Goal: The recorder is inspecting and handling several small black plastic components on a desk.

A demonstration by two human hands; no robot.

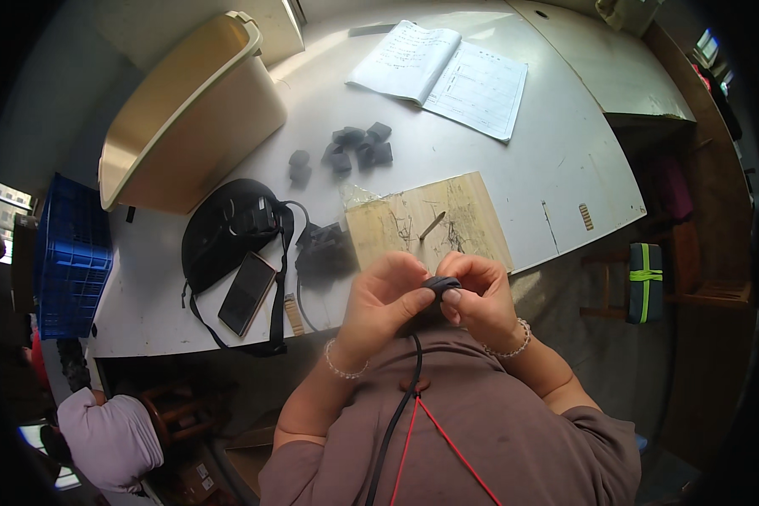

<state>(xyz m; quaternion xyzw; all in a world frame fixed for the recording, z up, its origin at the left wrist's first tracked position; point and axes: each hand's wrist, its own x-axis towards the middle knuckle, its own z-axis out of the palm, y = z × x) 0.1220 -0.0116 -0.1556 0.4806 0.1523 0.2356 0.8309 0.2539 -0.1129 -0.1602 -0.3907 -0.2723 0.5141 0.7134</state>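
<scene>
Both hands meet at the near edge of a wooden board, pinching a small dark piece of folded cloth between them. My left hand grips its left side with thumb and fingers. On the other side, my right hand presses it between thumb and fingertips. A pointed spike stands out from the board just beyond my hands. Several small dark folded cloth pieces lie loosely grouped farther back on the table. Left of the board sits a dark pile, apparently of similar cloth.
On the white table are a large beige bin, a black bag, a phone and an open notebook. A blue crate stands at the left. Another person sits at lower left; a stool is at right.
</scene>
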